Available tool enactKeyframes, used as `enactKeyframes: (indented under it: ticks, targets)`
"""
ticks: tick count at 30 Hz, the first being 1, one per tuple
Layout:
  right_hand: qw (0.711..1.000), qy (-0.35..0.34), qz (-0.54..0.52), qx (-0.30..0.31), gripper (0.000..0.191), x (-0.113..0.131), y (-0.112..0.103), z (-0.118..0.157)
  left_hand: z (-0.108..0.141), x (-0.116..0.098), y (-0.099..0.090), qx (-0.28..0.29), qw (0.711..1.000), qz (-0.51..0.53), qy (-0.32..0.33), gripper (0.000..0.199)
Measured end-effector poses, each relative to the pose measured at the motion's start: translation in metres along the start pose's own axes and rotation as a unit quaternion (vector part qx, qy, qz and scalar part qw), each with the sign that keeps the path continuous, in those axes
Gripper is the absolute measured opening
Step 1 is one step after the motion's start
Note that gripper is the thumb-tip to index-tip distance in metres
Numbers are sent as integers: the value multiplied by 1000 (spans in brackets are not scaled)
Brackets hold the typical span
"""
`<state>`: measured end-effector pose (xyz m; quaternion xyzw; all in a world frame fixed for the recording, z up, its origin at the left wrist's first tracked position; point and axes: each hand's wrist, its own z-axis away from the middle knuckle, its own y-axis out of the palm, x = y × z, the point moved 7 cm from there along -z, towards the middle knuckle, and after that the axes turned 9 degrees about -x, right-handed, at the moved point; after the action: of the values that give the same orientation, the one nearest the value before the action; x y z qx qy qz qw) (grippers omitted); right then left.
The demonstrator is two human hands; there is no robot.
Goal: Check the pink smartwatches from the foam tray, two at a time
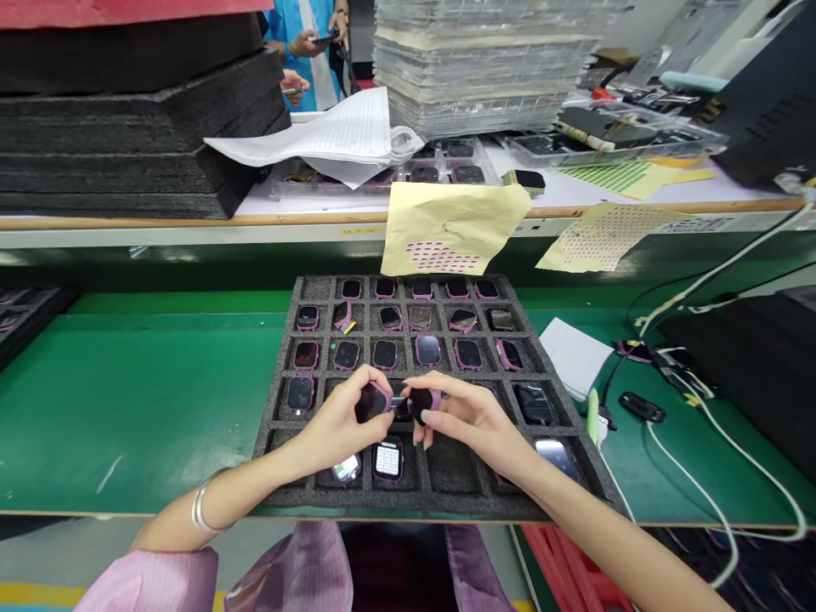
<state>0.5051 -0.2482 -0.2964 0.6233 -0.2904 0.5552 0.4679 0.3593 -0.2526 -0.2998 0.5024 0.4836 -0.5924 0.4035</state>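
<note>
Between thumb and fingers, my left hand (349, 416) grips a purple-framed smartwatch body (372, 403). Close beside it, my right hand (462, 416) pinches a second dark watch (422, 403) with a purple edge. Something small and shiny shows in the narrow gap between the two watches; I cannot make out what it is. Both hands are above a black foam tray (275, 408) whose compartments hold several purple watches. One watch (388, 459) in the front row has a lit white screen. My hands hide some middle compartments.
A green bench top (159, 399) lies under the tray. To the right are a white paper (575, 357), a small black device (641, 407) and white cables (694, 484). Black foam trays (115, 144) and clear plastic trays (478, 76) are stacked on the shelf. A person (306, 51) stands behind.
</note>
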Motion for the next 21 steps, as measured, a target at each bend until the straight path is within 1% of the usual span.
enactKeyframes:
  ticks: [2,4,8,10,15,21]
  targets:
    - [1000,8,4,6,34,-3,1,1,2,-3,1,5,1000,-20,14,18]
    - [1000,21,7,13,40,-7,1,1,3,-6,0,-6,999,-23,32,20]
    - [999,30,4,25,51,-9,2,2,3,-6,0,-16,999,10,39,22]
    - [999,31,6,22,51,-9,1,3,3,-6,0,-16,999,9,41,22]
    - [999,37,17,8,46,-9,1,3,4,-7,-1,-12,998,-45,49,24]
    - [999,31,-2,13,48,-7,1,3,1,-7,-4,-34,997,-33,65,22]
